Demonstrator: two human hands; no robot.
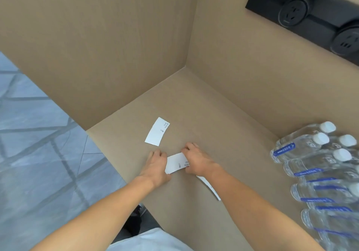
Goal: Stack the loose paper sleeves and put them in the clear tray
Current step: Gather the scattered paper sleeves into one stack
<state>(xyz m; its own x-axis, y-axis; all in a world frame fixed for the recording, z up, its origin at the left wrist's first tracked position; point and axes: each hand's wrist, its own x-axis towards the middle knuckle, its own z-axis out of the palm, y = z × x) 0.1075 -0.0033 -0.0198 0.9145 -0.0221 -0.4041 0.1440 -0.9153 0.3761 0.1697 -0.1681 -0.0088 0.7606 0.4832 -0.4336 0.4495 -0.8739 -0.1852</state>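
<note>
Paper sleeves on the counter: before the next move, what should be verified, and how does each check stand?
1. Held sleeve gripped by left hand and right hand: ok.
2. Loose sleeve lies flat, apart from the hands, unobstructed: ok.
3. Third sleeve is partly hidden under the right forearm: not ok.
4. All sleeves stacked: not ok.
5. Clear tray located: cannot tell, none in view.
6. Water bottles clear of the hands: ok.
</note>
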